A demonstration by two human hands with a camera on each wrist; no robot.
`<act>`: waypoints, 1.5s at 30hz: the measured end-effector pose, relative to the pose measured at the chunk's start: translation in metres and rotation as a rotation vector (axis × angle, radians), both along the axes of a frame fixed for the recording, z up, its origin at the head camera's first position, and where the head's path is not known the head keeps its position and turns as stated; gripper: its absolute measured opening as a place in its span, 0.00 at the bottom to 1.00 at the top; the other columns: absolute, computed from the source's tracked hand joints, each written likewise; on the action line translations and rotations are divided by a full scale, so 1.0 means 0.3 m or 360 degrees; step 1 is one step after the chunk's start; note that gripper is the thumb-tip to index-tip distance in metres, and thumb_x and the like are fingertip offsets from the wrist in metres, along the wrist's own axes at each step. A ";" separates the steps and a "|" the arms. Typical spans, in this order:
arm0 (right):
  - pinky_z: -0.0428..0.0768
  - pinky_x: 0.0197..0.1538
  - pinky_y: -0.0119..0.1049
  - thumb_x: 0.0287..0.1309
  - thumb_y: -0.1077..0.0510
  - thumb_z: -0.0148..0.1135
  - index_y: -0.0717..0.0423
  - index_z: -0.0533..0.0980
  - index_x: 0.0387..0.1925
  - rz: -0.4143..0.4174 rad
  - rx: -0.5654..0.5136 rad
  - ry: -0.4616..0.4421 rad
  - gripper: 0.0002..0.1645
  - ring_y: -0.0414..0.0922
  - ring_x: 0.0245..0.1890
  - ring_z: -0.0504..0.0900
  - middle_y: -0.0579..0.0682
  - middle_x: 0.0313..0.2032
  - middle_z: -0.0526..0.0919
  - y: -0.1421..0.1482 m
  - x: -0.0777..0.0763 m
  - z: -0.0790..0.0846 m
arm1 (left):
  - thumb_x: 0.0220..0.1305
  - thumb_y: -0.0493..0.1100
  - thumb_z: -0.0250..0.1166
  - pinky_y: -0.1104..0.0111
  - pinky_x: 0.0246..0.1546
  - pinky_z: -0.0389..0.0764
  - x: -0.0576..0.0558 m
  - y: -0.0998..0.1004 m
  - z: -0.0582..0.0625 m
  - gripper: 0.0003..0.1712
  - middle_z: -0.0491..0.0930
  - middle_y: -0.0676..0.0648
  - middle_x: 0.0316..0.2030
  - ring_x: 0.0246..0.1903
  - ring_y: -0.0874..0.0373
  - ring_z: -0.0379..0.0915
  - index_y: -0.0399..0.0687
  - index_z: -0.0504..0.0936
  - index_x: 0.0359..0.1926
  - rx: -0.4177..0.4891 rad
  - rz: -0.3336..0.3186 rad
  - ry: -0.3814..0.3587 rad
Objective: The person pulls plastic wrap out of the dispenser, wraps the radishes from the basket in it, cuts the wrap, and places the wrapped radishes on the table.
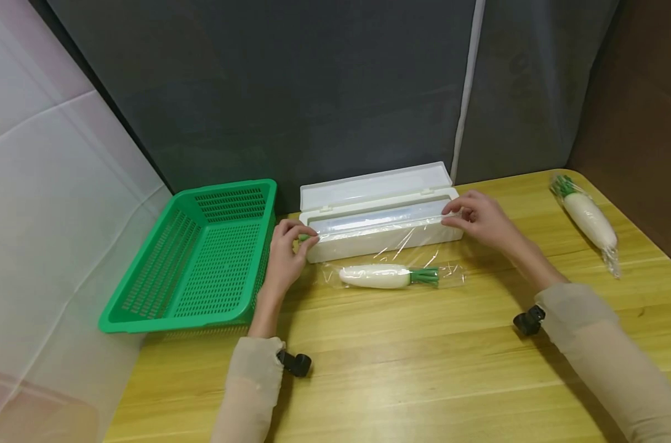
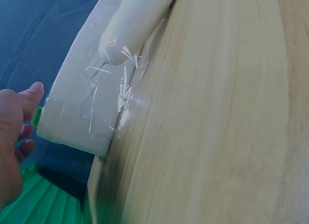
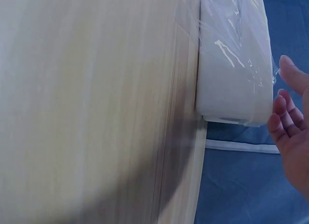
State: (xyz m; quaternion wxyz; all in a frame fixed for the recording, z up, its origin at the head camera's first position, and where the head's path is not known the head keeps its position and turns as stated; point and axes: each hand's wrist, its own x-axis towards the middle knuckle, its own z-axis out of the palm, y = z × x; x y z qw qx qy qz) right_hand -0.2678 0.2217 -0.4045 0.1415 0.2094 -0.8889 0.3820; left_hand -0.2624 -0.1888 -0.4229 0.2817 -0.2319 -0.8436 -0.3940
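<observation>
A white cling film dispenser box [image 1: 363, 243] stands with its lid [image 1: 374, 184] raised, a film roll [image 1: 385, 216] inside. Clear cling film [image 1: 404, 239] drapes down over its front to a white radish [image 1: 375, 276] with green stalks, lying in film before the box. My left hand [image 1: 287, 251] is at the box's left end, thumb and forefinger pinching the film's edge; a green slider [image 2: 36, 117] shows beside the fingers. At the right end my right hand [image 1: 482, 219] holds the film's other corner between thumb and forefinger; in the right wrist view its other fingers [image 3: 285, 120] are loosely bent.
To the left, a green plastic basket [image 1: 260, 271] stands close beside my left forearm. A second radish [image 1: 590, 218], wrapped in film, lies at the far right of the wooden table [image 1: 396, 369]. A dark grey curtain [image 1: 258, 92] hangs behind the box.
</observation>
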 end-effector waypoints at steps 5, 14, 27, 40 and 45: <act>0.70 0.34 0.32 0.59 0.62 0.73 0.57 0.84 0.35 -0.0014 0.0033 0.0047 0.04 0.47 0.33 0.71 0.54 0.36 0.76 -0.007 0.000 -0.008 | 0.59 0.33 0.73 0.60 0.41 0.68 -0.009 -0.002 -0.005 0.04 0.78 0.39 0.40 0.39 0.44 0.67 0.36 0.86 0.34 -0.0043 0.0011 -0.0029; 0.67 0.34 0.32 0.60 0.62 0.72 0.58 0.82 0.31 -0.0034 0.0066 0.0087 0.05 0.46 0.32 0.69 0.54 0.34 0.74 0.000 -0.011 -0.024 | 0.59 0.35 0.74 0.60 0.39 0.67 -0.012 -0.009 0.003 0.04 0.78 0.40 0.38 0.36 0.45 0.67 0.37 0.87 0.32 -0.0069 0.0046 -0.0073; 0.67 0.35 0.34 0.59 0.64 0.72 0.59 0.80 0.30 -0.0030 0.0079 0.0074 0.06 0.47 0.32 0.69 0.53 0.33 0.73 -0.004 -0.009 -0.024 | 0.58 0.35 0.74 0.59 0.39 0.69 -0.004 -0.007 0.019 0.06 0.78 0.40 0.37 0.38 0.44 0.68 0.36 0.85 0.28 -0.0108 0.0102 -0.0077; 0.68 0.33 0.29 0.61 0.63 0.70 0.59 0.80 0.33 -0.0046 0.0043 -0.0054 0.05 0.47 0.31 0.71 0.52 0.30 0.78 -0.005 0.012 -0.001 | 0.61 0.34 0.72 0.59 0.38 0.72 0.008 -0.005 0.037 0.05 0.80 0.40 0.38 0.39 0.44 0.71 0.37 0.84 0.31 -0.0147 0.0060 -0.0087; 0.68 0.32 0.29 0.62 0.63 0.70 0.60 0.80 0.33 -0.0056 0.0050 -0.0094 0.05 0.47 0.30 0.71 0.52 0.29 0.79 -0.002 0.030 0.009 | 0.62 0.33 0.71 0.60 0.36 0.73 0.017 -0.008 0.038 0.05 0.81 0.40 0.35 0.36 0.45 0.73 0.37 0.82 0.32 -0.0154 0.0027 -0.0075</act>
